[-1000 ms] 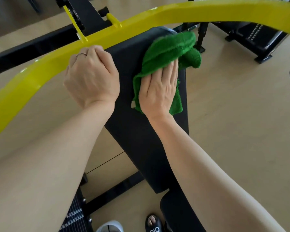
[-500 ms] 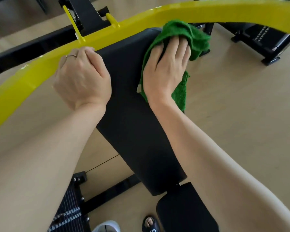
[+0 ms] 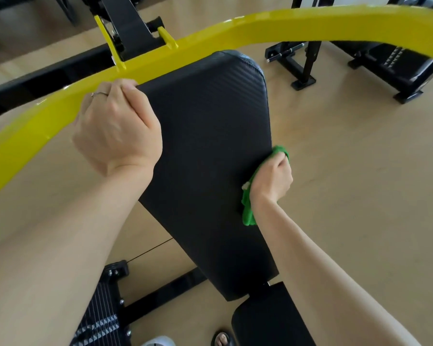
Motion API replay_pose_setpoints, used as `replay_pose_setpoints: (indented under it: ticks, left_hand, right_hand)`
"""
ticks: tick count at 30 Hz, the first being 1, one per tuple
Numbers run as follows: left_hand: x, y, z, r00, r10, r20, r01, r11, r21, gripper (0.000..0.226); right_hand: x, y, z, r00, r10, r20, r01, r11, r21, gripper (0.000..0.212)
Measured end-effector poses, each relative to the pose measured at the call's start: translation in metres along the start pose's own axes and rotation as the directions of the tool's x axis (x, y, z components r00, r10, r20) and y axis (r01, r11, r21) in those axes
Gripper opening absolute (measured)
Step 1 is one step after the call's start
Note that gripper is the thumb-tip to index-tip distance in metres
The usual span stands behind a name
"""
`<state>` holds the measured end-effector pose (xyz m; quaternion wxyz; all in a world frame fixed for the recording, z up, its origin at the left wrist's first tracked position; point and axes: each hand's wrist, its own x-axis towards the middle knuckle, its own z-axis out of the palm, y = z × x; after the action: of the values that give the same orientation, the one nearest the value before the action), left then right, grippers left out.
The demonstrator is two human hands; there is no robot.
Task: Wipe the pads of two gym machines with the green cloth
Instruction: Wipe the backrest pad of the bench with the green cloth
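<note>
Head view: fluffy green cloth [image 3: 247,213] w/ ribbed back pad [image 3: 205,146].

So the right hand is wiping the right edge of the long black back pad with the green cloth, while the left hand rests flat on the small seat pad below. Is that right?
Not quite. The left hand is not on the small seat pad; the head view shows its grip closed on the yellow bar at the pad's upper left. The rest holds: the right hand presses the green cloth against the right edge of the long black back pad.

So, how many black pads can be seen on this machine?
2. The long back pad stands between both hands; the seat pad lies just below its lower end, partly cut off by the frame edge.
</note>
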<state>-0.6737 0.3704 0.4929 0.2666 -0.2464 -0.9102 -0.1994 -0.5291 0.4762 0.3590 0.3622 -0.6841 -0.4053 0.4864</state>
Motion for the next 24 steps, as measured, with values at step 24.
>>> replay_pose_setpoints:
  ticks: [24]
  left_hand:
    - [-0.003, 0.002, -0.001, 1.0, 0.01, -0.019, -0.009, 1.0, 0.026, 0.055]
  right_hand:
    - [-0.026, -0.07, 0.02, 0.976, -0.217, -0.035, 0.22, 0.958, 0.183, 0.03]
